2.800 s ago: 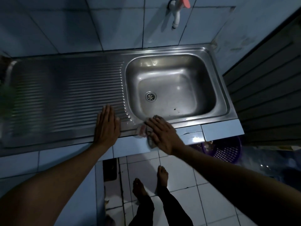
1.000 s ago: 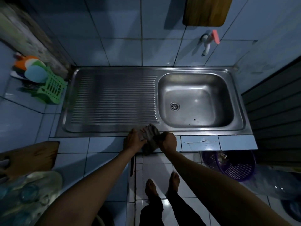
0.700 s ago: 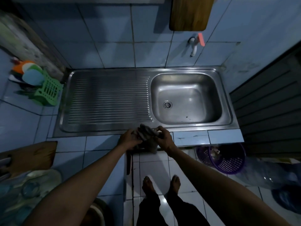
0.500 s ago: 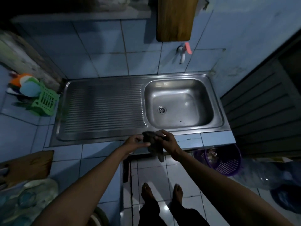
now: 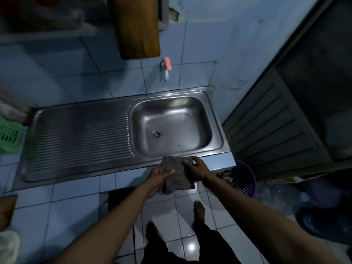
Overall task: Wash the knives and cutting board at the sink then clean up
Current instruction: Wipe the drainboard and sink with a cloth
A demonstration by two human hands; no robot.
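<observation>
A grey cloth hangs between both hands just in front of the counter edge. My left hand grips its left side and my right hand pinches its upper right corner. The steel sink and its ribbed drainboard hold nothing. A wooden cutting board hangs on the wall above the tap. No knife shows.
A green plastic basket sits at the far left of the counter. A purple basket stands on the floor under the sink's right end. A dark slatted door is at the right. My bare feet stand on the white floor tiles.
My right hand lifted the cloth off the counter edge, my left hand left the drainboard and joined it, and both now hold the cloth spread out. The view has tilted upward.
</observation>
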